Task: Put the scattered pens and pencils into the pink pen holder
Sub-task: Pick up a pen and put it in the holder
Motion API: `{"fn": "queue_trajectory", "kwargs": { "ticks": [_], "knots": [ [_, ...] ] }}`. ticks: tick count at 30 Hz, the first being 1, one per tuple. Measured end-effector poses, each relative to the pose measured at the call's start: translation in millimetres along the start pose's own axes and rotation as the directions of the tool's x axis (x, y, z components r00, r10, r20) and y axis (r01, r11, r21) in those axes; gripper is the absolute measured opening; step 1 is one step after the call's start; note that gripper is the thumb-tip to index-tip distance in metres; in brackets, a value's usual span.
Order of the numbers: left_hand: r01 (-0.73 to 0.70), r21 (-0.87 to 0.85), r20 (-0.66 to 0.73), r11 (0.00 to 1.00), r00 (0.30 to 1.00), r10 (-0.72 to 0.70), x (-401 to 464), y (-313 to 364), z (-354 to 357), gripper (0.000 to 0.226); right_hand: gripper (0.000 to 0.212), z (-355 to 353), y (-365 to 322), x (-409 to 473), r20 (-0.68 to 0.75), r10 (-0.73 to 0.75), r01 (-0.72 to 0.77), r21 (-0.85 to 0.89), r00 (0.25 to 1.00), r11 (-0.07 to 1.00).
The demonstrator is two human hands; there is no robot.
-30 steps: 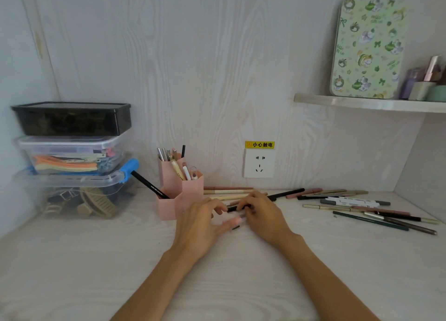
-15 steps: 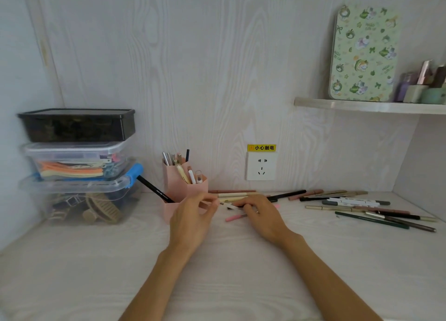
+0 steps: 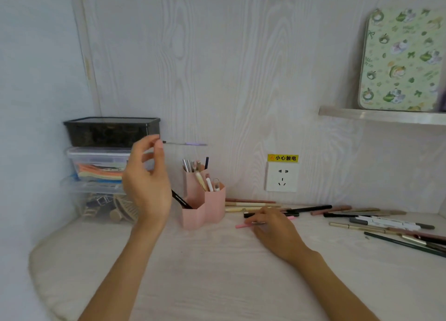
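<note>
The pink pen holder (image 3: 214,207) stands on the desk near the back wall with several pens upright in it. My left hand (image 3: 147,183) is raised left of and above the holder and pinches a thin pen (image 3: 184,143) by one end; the pen lies level, pointing right. My right hand (image 3: 272,226) rests on the desk right of the holder, fingers curled over a pink pencil (image 3: 243,225). Behind that hand lie several beige, brown and black pens (image 3: 251,203). Further loose pens and markers (image 3: 383,223) are scattered at the right.
Three stacked plastic boxes (image 3: 108,156) stand at the left against the wall, close to my left hand. A wall socket (image 3: 282,177) with a yellow label sits behind the pens. A shelf (image 3: 381,115) at upper right carries a patterned green tin (image 3: 403,60).
My left hand has lifted from the desk with the thin pen, up and to the left above the holder. My right hand stays on the desk over the pink pencil. The camera has turned left.
</note>
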State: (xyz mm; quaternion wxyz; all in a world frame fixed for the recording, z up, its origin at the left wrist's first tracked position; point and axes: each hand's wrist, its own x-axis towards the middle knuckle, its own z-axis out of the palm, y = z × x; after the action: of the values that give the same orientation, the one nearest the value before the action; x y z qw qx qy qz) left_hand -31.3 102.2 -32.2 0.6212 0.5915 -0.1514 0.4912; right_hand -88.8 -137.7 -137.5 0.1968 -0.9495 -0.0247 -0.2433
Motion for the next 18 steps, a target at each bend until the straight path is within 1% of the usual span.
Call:
{"fn": "queue_trajectory", "kwargs": {
  "ticks": [2,3,5,6,7,8,10,12,13,14,15,17,18],
  "knots": [
    [-0.108,0.161,0.042,0.981,0.994,0.103,21,6,2,0.024,0.021,1,-2,-1,0.003,-0.012,0.012,-0.014,1.000,1.000],
    [-0.167,0.251,0.084,0.954,0.985,0.151,28,7,4,0.025,0.022,2,-1,-1,0.009,-0.017,0.017,-0.017,1.000,1.000],
    [-0.292,0.387,0.206,0.875,0.952,0.226,35,5,11,0.023,0.024,1,-1,-1,0.021,-0.023,0.024,-0.029,1.000,0.999],
    [-0.344,0.425,0.283,0.837,0.929,0.237,35,2,15,0.022,0.025,1,-1,-1,0.021,-0.028,0.029,-0.038,0.999,0.999],
    [-0.379,0.456,0.365,0.805,0.905,0.219,32,-1,19,0.022,0.026,0,-2,-1,0.024,-0.032,0.033,-0.050,0.999,0.998],
    [-0.396,0.481,0.444,0.782,0.879,0.172,29,-7,23,0.022,0.027,0,-2,-2,0.028,-0.036,0.037,-0.061,0.999,0.997],
    [-0.395,0.536,0.577,0.746,0.816,0.017,18,-19,29,0.023,0.028,0,-3,-2,0.034,-0.046,0.048,-0.079,0.998,0.996],
    [-0.446,0.606,0.670,0.659,0.733,-0.120,6,-31,33,0.032,0.029,0,-4,-2,0.029,-0.049,0.051,-0.089,0.998,0.995],
    [-0.475,0.621,0.686,0.624,0.714,-0.139,1,-35,33,0.039,0.028,0,-3,-2,0.025,-0.047,0.049,-0.096,0.999,0.994],
    [-0.484,0.616,0.686,0.621,0.718,-0.121,-5,-39,30,0.044,0.026,-1,-3,-1,0.022,-0.047,0.049,-0.105,0.999,0.993],
    [-0.474,0.597,0.668,0.647,0.740,-0.075,-10,-41,27,0.049,0.025,-2,-3,-1,0.020,-0.048,0.050,-0.117,0.999,0.992],
    [-0.412,0.533,0.573,0.739,0.819,0.043,-24,-42,18,0.054,0.021,-6,-7,-1,-0.006,-0.066,0.065,-0.135,0.998,0.989],
    [-0.358,0.500,0.499,0.788,0.864,0.076,-32,-44,12,0.053,0.018,-9,-8,-1,-0.049,-0.089,0.081,-0.140,0.995,0.987]
  ]
}}
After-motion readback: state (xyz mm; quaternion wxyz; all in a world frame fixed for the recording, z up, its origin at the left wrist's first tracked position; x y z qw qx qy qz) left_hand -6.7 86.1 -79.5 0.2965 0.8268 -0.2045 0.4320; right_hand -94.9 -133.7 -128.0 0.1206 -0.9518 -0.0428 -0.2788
